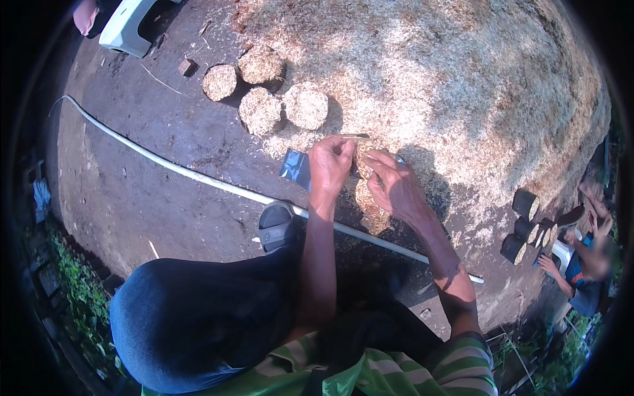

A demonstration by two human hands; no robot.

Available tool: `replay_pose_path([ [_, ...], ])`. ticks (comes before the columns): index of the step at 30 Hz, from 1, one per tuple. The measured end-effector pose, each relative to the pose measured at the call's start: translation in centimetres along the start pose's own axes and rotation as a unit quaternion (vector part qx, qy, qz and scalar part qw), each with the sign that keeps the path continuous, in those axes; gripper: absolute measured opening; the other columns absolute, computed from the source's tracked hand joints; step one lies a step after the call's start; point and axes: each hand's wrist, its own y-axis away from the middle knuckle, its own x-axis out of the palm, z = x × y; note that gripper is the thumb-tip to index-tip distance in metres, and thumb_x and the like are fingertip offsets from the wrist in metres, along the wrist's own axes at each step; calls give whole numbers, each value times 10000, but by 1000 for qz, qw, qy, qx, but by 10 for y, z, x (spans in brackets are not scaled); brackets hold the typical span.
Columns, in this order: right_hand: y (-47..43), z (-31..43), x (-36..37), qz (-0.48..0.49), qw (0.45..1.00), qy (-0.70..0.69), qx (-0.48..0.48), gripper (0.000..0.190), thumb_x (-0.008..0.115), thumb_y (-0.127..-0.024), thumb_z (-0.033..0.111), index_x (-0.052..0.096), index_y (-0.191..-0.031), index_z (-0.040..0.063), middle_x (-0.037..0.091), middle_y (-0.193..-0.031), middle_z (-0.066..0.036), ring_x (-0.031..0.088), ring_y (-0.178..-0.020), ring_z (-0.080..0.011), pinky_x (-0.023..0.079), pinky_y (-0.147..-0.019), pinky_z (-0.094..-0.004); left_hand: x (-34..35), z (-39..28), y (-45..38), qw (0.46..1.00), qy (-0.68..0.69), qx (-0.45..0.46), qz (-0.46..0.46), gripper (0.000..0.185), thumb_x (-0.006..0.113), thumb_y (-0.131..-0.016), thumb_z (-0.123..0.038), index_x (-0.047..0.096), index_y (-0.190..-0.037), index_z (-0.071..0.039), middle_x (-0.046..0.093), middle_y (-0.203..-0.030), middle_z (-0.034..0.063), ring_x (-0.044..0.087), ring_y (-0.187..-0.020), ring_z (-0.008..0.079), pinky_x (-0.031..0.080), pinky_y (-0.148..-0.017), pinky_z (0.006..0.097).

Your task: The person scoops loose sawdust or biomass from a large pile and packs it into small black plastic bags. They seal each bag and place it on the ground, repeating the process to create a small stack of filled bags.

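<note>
My left hand [330,158] pinches a thin, narrow strip [355,136] between thumb and fingers; its material is unclear. Just to the right, my right hand [394,183] hovers with fingers loosely bent and apart, nothing visible between them. A small bluish, shiny bit [399,159] shows at its fingers, too small to identify. Below and between both hands lies a small heap of wood shavings [372,205]. A flat black plastic bag [295,167] lies beside my left wrist. Several black bags filled with shavings [306,105] stand upright beyond my hands.
A large mound of shavings [391,74] rises ahead and right. A long white pipe [183,171] crosses the ground beside my sandalled foot [277,226]. At right, another person [587,277] sits near several filled bags [525,204]. A white plastic stool [124,29] stands upper left.
</note>
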Motion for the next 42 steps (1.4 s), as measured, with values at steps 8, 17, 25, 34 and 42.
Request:
replay_pose_path([
  [8, -58, -5, -11, -51, 988, -67, 131, 275, 788, -1065, 169, 813, -1324, 80, 766, -1216, -99, 789, -1027, -247, 663, -892, -403, -1, -3, -1, 999, 10, 33, 31, 220, 818, -1071, -193, 884, -1180, -13, 810, -826, 55, 718, -717, 106, 573, -645, 331],
  [17, -14, 6, -28, 93, 995, -18, -16, 308, 764, -1023, 134, 807, -1318, 58, 792, -1223, -135, 803, -990, -321, 667, -888, -458, -9, -11, 0, 999, -2, -15, 45, 221, 838, -1042, -180, 883, -1190, -22, 805, -819, 38, 710, -730, 87, 588, -669, 318],
  [25, 10, 1, -17, 77, 996, 25, -28, 292, 811, -1006, 148, 821, -1289, 77, 791, -1325, -92, 803, -1053, -334, 661, -949, -468, -9, -15, 2, 997, -66, 31, 16, 167, 839, -989, -186, 864, -1030, -26, 789, -832, 87, 742, -763, 178, 606, -733, 393],
  [34, 16, -12, -15, 111, 987, 120, -6, 85, 712, -1077, 98, 776, -1096, 46, 740, -1196, -79, 789, -875, -323, 649, -848, -498, -17, -22, 1, 990, -109, 92, -23, 145, 845, -880, -145, 771, -867, -21, 764, -927, 163, 762, -852, 351, 591, -806, 484],
  [42, 13, -4, -21, 66, 992, 87, -61, 188, 757, -1056, 126, 812, -1224, 62, 753, -1313, -66, 796, -969, -305, 659, -909, -476, -14, -22, 4, 985, -140, 103, 2, 226, 836, -875, -155, 886, -1082, -83, 787, -978, 165, 782, -901, 360, 602, -812, 497],
])
